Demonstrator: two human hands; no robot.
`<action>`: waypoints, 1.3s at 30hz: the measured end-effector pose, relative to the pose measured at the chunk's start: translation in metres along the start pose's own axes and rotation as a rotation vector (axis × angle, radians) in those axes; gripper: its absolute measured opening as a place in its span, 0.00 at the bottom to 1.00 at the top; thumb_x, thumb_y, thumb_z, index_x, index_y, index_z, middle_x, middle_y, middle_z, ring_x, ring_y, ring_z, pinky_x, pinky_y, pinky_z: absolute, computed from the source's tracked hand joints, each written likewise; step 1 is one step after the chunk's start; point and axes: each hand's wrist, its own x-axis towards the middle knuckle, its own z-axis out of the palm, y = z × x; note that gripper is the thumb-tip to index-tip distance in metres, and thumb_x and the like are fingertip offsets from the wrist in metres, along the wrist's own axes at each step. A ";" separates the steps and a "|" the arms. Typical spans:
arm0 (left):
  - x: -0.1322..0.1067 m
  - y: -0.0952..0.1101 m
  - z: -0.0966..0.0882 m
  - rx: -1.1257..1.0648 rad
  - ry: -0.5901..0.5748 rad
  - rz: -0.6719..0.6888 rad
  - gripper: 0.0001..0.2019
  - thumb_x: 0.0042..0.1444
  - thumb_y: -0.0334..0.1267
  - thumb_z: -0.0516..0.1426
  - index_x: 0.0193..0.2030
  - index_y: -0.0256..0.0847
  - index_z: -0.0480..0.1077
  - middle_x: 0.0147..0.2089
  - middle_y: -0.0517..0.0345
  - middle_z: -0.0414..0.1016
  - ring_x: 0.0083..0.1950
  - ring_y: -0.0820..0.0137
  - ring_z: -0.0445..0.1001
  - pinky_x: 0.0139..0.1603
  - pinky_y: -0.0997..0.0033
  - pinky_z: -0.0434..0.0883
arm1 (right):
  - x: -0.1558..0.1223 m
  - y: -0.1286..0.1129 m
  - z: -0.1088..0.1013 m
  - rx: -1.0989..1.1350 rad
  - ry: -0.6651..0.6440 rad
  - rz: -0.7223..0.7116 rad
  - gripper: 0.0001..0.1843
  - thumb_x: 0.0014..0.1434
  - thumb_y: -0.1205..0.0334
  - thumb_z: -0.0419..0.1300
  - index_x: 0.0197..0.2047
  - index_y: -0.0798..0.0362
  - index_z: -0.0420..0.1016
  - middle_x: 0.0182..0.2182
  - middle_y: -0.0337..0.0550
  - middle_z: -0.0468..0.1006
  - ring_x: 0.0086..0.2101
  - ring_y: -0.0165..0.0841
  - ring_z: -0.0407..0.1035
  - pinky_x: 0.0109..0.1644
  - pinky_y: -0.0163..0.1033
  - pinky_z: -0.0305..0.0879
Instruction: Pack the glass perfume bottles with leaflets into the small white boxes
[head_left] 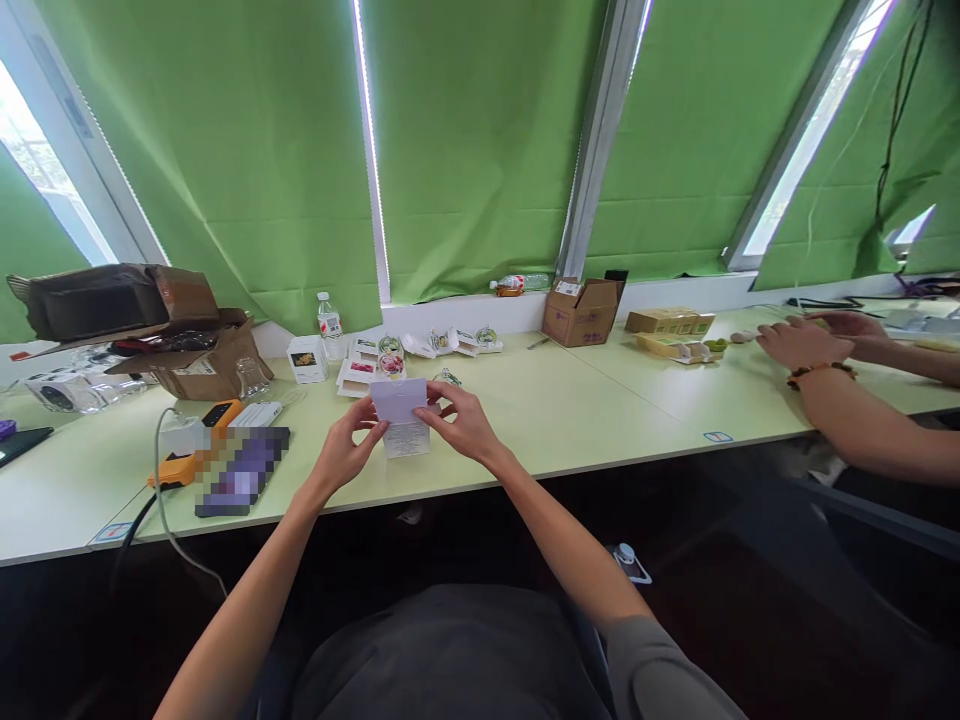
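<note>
My left hand (350, 447) and my right hand (463, 425) hold a white folded card (399, 404) between them above the table. Each hand grips one side edge, thumb in front and fingers behind. The upper panel is plain, while small print covers the lower panel (407, 440); whether it is a flattened carton I cannot tell. Just beyond lie white printed cartons (358, 368) and round clear items with coloured contents (391, 362). A small coiled green-and-clear item (448, 377) lies behind my right fingers, partly hidden.
At left are a phone (244, 472), an orange device with cables (176, 470), a white box (307, 358), a bottle (328, 315) and cardboard boxes (202, 365). A brown carton (581, 312) stands back right. Another person's hands (806, 342) work at far right near a yellow tray (675, 347).
</note>
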 end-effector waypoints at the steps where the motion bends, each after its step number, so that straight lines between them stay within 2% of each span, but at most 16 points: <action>1: 0.000 0.000 0.000 -0.004 0.003 0.003 0.19 0.61 0.44 0.55 0.58 0.43 0.65 0.51 0.51 0.75 0.50 0.64 0.75 0.49 0.59 0.76 | 0.000 0.000 0.000 0.001 0.000 -0.001 0.21 0.59 0.50 0.60 0.53 0.49 0.71 0.44 0.45 0.76 0.40 0.35 0.71 0.34 0.37 0.74; 7: 0.000 0.001 -0.001 -0.005 -0.031 -0.007 0.19 0.62 0.45 0.54 0.58 0.43 0.65 0.52 0.50 0.74 0.50 0.63 0.75 0.51 0.56 0.76 | 0.000 -0.003 0.000 0.017 0.005 0.015 0.24 0.59 0.50 0.59 0.57 0.47 0.67 0.43 0.45 0.76 0.41 0.35 0.71 0.36 0.38 0.74; 12: 0.000 -0.001 0.000 -0.014 -0.002 -0.006 0.20 0.61 0.44 0.54 0.59 0.44 0.64 0.52 0.51 0.74 0.51 0.64 0.75 0.50 0.57 0.76 | 0.000 -0.001 0.001 0.002 -0.002 -0.006 0.20 0.59 0.52 0.60 0.53 0.48 0.70 0.44 0.45 0.76 0.41 0.35 0.71 0.35 0.38 0.74; 18: 0.000 -0.001 0.000 -0.011 -0.025 -0.005 0.20 0.61 0.45 0.54 0.59 0.44 0.64 0.52 0.50 0.74 0.50 0.64 0.75 0.50 0.57 0.76 | -0.001 -0.001 0.001 -0.006 0.012 0.000 0.23 0.58 0.53 0.60 0.56 0.46 0.68 0.43 0.44 0.75 0.41 0.35 0.71 0.36 0.38 0.75; 32: -0.001 -0.002 0.000 0.003 -0.014 -0.025 0.26 0.61 0.47 0.55 0.64 0.45 0.58 0.52 0.50 0.75 0.47 0.64 0.77 0.49 0.56 0.76 | -0.001 0.003 0.003 -0.041 0.000 -0.023 0.21 0.59 0.52 0.59 0.55 0.46 0.70 0.45 0.45 0.76 0.41 0.35 0.70 0.36 0.39 0.76; 39: -0.001 -0.005 0.000 0.017 0.004 -0.016 0.23 0.61 0.46 0.56 0.62 0.46 0.60 0.52 0.51 0.74 0.48 0.65 0.77 0.50 0.59 0.76 | -0.001 0.004 0.004 -0.043 0.001 -0.034 0.19 0.59 0.53 0.60 0.54 0.47 0.71 0.44 0.46 0.75 0.40 0.36 0.70 0.35 0.40 0.77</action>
